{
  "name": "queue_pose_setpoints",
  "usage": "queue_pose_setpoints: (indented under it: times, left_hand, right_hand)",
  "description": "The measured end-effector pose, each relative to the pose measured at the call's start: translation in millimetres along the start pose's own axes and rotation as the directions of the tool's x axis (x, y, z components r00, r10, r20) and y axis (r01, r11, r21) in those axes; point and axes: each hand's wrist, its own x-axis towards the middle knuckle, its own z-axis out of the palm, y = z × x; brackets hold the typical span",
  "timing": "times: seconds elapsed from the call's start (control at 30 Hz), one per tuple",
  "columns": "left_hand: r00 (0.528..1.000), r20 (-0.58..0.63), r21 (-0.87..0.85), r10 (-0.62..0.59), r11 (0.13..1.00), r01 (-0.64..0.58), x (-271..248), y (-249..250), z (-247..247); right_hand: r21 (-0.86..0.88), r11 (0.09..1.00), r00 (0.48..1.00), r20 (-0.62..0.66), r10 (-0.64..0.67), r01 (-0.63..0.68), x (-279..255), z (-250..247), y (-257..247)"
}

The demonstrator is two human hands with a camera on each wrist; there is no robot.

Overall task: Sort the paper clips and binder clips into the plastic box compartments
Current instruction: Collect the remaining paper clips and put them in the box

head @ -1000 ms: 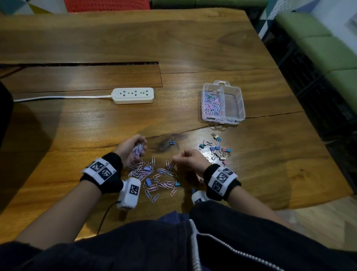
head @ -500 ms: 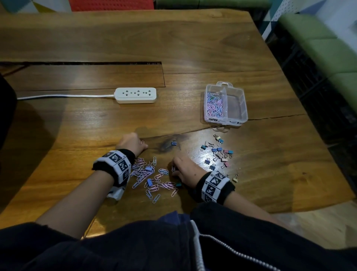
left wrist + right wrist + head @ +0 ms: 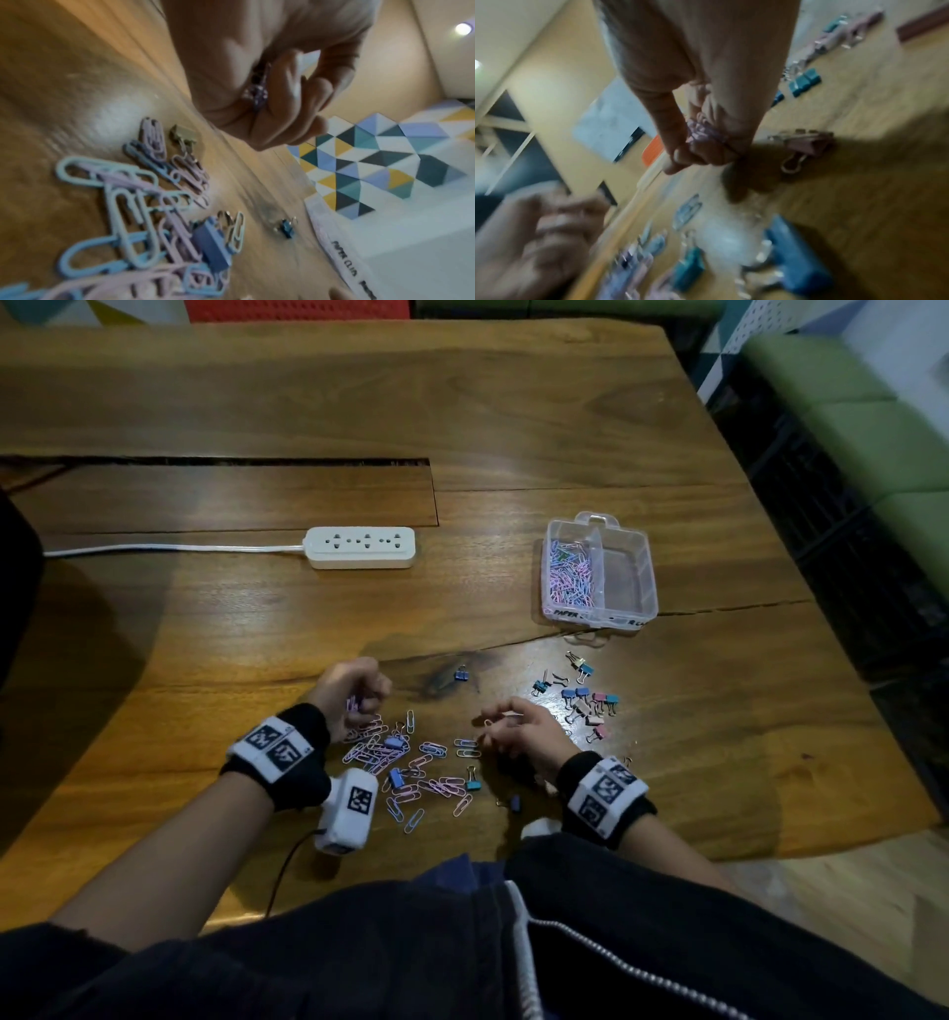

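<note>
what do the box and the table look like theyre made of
The box: clear, glossy plastic by the look; the paper clips inside show through its walls. The table: wood with a shiny, apparently varnished finish; grain, a long crack and lamp glare are visible.

Pink, lilac and pale blue paper clips [image 3: 411, 762] lie on the brown wooden table [image 3: 257, 634]; binder clips [image 3: 585, 701] are blue, teal and pink; the power strip [image 3: 360, 547] is white.

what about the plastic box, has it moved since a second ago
No, the plastic box keeps its place by the table crack, right of the power strip.
</note>
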Motion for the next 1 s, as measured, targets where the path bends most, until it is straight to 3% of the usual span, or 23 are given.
queue_pose_setpoints:
  times: [0.07, 0.13, 0.2, 0.23, 0.3, 0.37, 0.43, 0.5, 0.57, 0.63, 0.8, 0.9, 0.97, 1.0]
  left_hand:
    - [1.0, 0.002, -0.017, -0.01, 1.0, 0.01, -3.5, 2.4, -7.6]
    - [1.0, -0.019, 0.256, 0.017, 0.966, -0.011, -6.8, 0.5, -12.4]
    - [0.994, -0.043, 0.663, 0.096, 0.748, -0.043, -12.8, -6.0, -16.6]
    - [0.993, -0.039, 0.782, 0.116, 0.622, -0.042, -16.1, -8.8, -18.5]
    - [0.996, -0.031, 0.909, 0.087, 0.418, -0.008, -24.2, -13.2, -18.6]
    - [0.999, -0.01, 0.979, 0.048, 0.205, 0.0, -29.4, -17.9, -17.6]
    - [0.997, 0.001, 0.994, 0.081, 0.105, -0.01, -32.1, -21.1, -15.8]
    - [0.99, 0.006, 0.992, 0.144, 0.126, -0.024, -32.8, -27.5, -14.4]
    - [0.982, -0.014, 0.983, 0.189, 0.18, -0.021, -33.3, -33.1, -10.9]
    - [0.973, -0.012, 0.98, 0.231, 0.197, -0.034, -34.0, -36.1, -6.2]
    - [0.966, 0.05, 0.99, 0.253, 0.115, -0.082, -32.8, -41.4, 10.5]
    - [0.964, 0.067, 0.984, 0.257, 0.143, -0.107, -28.0, -44.4, 14.8]
    - [0.975, 0.073, 0.951, 0.209, 0.279, -0.131, -24.4, -43.8, 13.0]
    - [0.982, 0.074, 0.894, 0.173, 0.425, -0.143, -22.9, -43.3, 10.9]
  right_hand:
    - [0.243, 0.969, 0.997, 0.069, 0.037, -0.053, -1.6, -5.6, -4.7]
    - [0.322, 0.943, 0.995, 0.086, 0.055, -0.08, -3.5, -7.5, -8.5]
    - [0.342, 0.935, 0.995, 0.061, 0.074, -0.09, -5.1, -5.5, -11.7]
    - [0.342, 0.934, 0.995, 0.038, 0.09, -0.097, -5.0, -4.5, -12.6]
    - [0.273, 0.957, 0.995, 0.012, 0.102, -0.102, -6.1, -1.6, -15.3]
    - [0.05, 0.997, 0.998, 0.01, 0.064, -0.065, -6.4, 2.2, -15.3]
    - [-0.246, 0.969, 1.0, 0.017, -0.015, 0.019, -5.7, 7.9, -12.2]
    - [-0.554, 0.827, 0.995, 0.017, -0.103, 0.095, -3.8, 14.2, -5.8]
    - [-0.734, 0.667, 0.985, 0.011, -0.171, 0.124, -2.7, 20.0, -1.0]
    - [-0.752, 0.646, 0.982, 0.005, -0.191, 0.129, -1.6, 24.9, 1.5]
    - [-0.789, 0.594, 0.974, 0.022, -0.226, 0.156, -0.8, 31.9, 1.6]
    - [-0.839, 0.518, 0.974, 0.057, -0.219, 0.166, 0.2, 32.4, 3.3]
    - [-0.865, 0.471, 0.973, 0.075, -0.217, 0.172, 1.2, 30.9, 4.9]
    - [-0.873, 0.456, 0.974, 0.081, -0.212, 0.172, 1.0, 29.7, 4.9]
